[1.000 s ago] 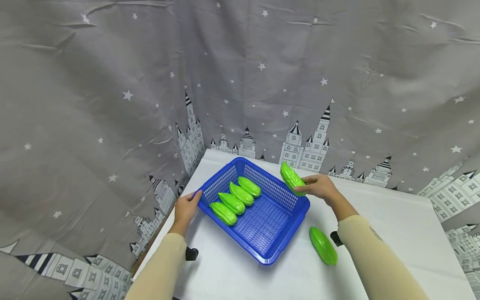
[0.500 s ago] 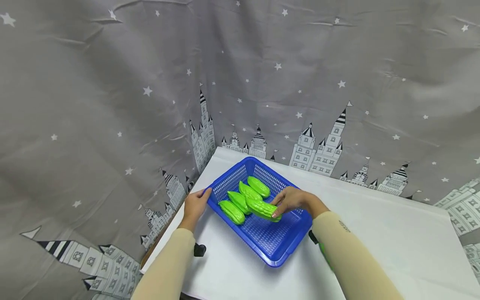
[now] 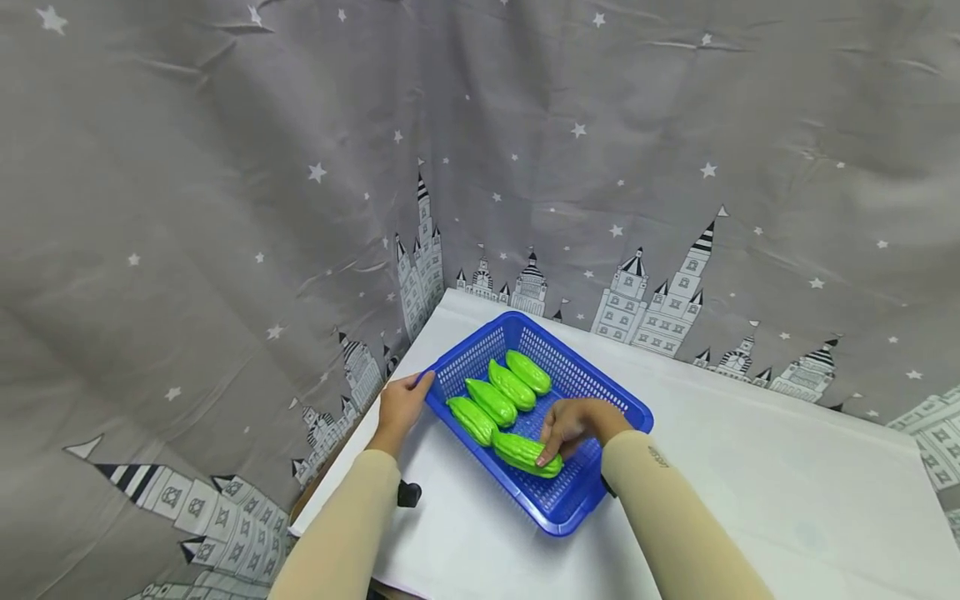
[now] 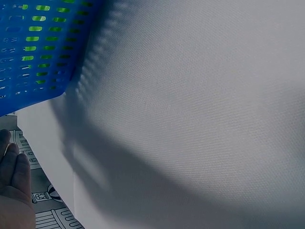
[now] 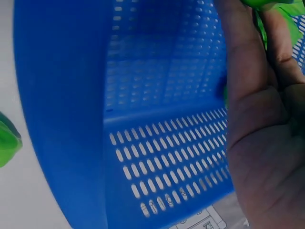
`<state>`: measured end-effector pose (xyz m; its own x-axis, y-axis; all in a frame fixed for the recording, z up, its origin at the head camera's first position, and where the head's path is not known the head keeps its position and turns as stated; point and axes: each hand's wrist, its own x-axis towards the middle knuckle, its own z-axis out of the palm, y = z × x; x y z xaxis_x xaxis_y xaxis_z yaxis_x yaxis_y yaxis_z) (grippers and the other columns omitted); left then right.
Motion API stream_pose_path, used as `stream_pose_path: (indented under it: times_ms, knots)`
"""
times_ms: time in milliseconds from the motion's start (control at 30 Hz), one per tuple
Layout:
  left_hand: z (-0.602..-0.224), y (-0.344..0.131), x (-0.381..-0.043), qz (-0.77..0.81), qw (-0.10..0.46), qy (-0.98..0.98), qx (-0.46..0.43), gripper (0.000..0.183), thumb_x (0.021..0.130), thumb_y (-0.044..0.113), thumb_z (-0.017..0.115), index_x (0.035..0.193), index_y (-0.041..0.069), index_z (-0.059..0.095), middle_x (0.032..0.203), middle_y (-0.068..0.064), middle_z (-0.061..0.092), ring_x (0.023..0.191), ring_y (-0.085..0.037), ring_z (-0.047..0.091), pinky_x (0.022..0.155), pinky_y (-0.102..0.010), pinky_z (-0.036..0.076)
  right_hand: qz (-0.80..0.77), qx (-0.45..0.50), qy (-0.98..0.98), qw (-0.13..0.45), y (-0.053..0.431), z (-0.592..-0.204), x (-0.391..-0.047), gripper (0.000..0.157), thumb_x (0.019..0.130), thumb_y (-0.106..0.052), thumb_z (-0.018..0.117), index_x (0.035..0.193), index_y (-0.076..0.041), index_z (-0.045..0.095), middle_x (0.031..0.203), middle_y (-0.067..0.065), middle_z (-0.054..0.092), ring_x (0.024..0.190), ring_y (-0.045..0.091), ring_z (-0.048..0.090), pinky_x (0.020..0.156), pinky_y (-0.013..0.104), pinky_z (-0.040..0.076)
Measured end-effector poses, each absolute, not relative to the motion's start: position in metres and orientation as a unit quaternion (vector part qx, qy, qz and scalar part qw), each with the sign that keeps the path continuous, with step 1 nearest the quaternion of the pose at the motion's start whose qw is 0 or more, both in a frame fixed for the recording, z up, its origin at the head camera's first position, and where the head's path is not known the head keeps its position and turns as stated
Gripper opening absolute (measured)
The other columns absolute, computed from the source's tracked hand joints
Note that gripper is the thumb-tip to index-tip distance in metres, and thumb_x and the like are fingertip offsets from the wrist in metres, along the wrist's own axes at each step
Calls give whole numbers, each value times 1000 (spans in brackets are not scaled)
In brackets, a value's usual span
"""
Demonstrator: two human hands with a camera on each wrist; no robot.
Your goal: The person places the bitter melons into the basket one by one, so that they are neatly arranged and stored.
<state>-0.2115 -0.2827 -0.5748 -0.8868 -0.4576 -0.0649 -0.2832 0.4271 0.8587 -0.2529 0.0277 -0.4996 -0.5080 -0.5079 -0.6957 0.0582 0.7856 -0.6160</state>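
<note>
Head view: your right hand, just right of the middle of the frame, has its grip closed on one green gourd, thumb across the near side. That gourd lies slanted inside the one blue basket; whether it bears on the basket's floor you cannot tell. Four more gourds lie side by side in a slanting row in the basket's left half, making five inside, all bright green and ridged. Your left hand, left of center, grips the basket's left rim with the thumb over it.

The basket sits on the white counter, which spreads to the lower right. In the right wrist view, one more green piece shows on the counter at the left edge, cut off by the frame. One grey curtain with stars and castles fills the head view's upper half.
</note>
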Motion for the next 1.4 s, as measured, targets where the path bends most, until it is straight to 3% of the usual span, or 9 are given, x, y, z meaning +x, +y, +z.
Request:
stream_pose_path:
  times_ms: [233,500,733,967,1267,1400]
  knots:
    - [-577,-282,-213,-482,92,-844,218,52,96,46,65,126,4,70,124,-16,68,126,-37,57,108,-50,43,-277,-139,815,490,21,-507,-247,24,79,-13,88,78,-9,65,78,0,64,72,12,57,75,26,57]
    - [-578,-283,-211,-488,92,-840,217,52,96,46,66,127,3,69,125,-17,67,125,-37,57,106,-50,44,-248,-124,835,476,15,-509,-240,25,75,-13,91,84,-6,68,85,4,69,77,15,68,78,30,59]
    - [-579,-284,-212,-495,82,-837,219,54,96,47,65,127,3,69,125,-17,67,126,-36,58,105,-49,46,-220,-112,832,497,10,-510,-239,24,75,-16,92,82,-7,70,80,2,68,73,13,64,79,28,58]
    - [-576,-283,-214,-497,76,-837,216,54,97,47,64,128,3,68,125,-17,68,125,-34,58,105,-49,46,-180,-73,846,496,9,-507,-239,51,73,-23,93,108,7,69,89,12,72,86,21,70,90,36,57]
    - [-577,-285,-214,-494,75,-838,221,54,97,47,64,128,4,68,126,-16,67,127,-35,57,106,-49,45,-142,-113,862,474,-11,-513,-226,34,75,-23,92,89,0,71,77,7,73,74,15,70,83,30,58]
    - [-578,-284,-215,-489,77,-839,224,55,97,48,65,128,3,68,126,-16,67,126,-34,57,105,-49,46,-130,-115,867,467,-13,-516,-224,34,74,-24,93,85,-3,69,75,7,73,73,15,70,82,29,57]
